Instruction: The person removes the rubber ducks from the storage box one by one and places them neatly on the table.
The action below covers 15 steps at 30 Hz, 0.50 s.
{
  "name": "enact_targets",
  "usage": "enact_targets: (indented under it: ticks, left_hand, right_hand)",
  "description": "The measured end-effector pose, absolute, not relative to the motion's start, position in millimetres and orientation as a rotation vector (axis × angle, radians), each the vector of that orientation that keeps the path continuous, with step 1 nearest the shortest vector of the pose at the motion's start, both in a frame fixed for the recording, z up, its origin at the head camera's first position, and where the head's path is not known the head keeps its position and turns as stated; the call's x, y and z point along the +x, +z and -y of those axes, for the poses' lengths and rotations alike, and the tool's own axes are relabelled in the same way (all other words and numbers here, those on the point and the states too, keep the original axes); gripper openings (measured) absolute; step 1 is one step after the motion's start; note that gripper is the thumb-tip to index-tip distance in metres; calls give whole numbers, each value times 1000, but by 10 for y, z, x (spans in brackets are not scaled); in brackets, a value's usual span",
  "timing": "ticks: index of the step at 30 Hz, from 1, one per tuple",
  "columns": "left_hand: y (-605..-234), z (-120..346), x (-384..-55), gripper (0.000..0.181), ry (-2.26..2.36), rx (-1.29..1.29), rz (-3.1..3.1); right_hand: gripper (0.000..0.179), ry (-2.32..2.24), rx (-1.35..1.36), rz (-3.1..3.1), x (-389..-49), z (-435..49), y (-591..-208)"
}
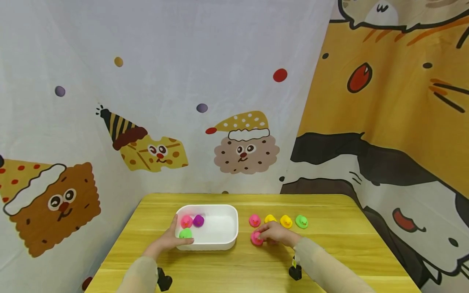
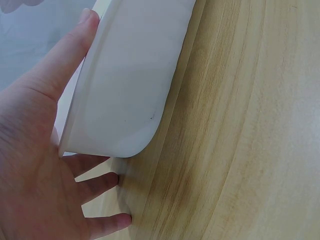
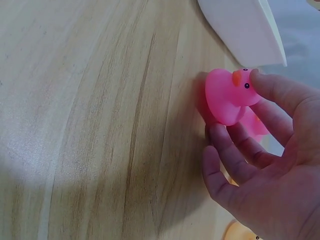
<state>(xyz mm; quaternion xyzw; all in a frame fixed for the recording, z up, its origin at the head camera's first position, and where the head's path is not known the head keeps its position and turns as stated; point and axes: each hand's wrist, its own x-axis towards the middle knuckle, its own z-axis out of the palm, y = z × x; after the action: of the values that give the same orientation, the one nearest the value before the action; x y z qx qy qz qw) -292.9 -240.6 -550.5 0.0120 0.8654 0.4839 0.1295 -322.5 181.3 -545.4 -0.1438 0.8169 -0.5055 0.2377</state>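
My left hand point(image 1: 169, 241) spans the near left corner of a white plastic tub point(image 1: 216, 228). Its thumb lies along the near rim, and the other fingers stretch along the left end, nearly straight in the left wrist view. Inside the tub's left part sit a pink rubber duck point(image 1: 186, 221), a purple one point(image 1: 198, 221) and a green one point(image 1: 185, 233). To the right of the tub, my right hand point(image 1: 277, 233) pinches another pink rubber duck point(image 3: 222, 100) between thumb and fingertips, close over the table. The thumb presses by its head.
Behind the right hand stands a row of ducks: a pink duck point(image 1: 254, 220), two yellow ducks point(image 1: 286, 221), one partly hidden by the hand, and a green duck point(image 1: 302, 221). Everything is on a wood-grain table point(image 1: 227, 270), with a printed cartoon curtain point(image 1: 176, 53) behind it.
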Motion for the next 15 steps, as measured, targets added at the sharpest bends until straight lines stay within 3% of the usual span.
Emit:
enact_targets:
  ticks: [15]
  left_hand:
    - [-5381, 2343, -2847, 128, 1381, 29, -2531]
  right_hand:
    - [24, -1340, -396, -2241, -3239, -1809, -5436]
